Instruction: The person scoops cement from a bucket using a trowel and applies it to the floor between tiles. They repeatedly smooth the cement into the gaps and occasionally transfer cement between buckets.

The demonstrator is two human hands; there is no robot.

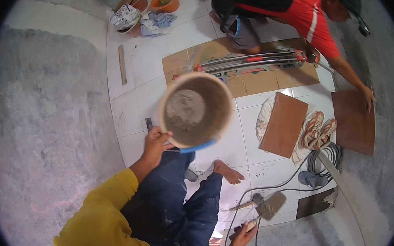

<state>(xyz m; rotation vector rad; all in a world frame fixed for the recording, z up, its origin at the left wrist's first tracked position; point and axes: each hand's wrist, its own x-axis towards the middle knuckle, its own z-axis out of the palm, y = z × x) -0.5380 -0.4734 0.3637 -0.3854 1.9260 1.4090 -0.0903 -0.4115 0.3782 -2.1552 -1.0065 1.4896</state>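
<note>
My left hand (155,146) is closed on the rim of a round bucket (221,102), holding it tilted so its inside shows. A lump of wet grey mortar (185,109) lies in the bottom, and a blue strip runs along the near rim. Lower down, my right hand (242,236) is wrapped round the pale handle of a trowel (273,204), its flat blade pointing away from me. Close to the blade lies a tool with a wooden handle (242,206) and a dark head, partly overlapped in this view.
A co-worker (285,0) kneels at the far right, one hand on a brown tile (354,122). A tile cutter (252,60) rests on cardboard (292,79). Another tile (283,124), shoes (318,129) and a coiled cable (335,157) lie at right. Buckets (165,2) stand far back.
</note>
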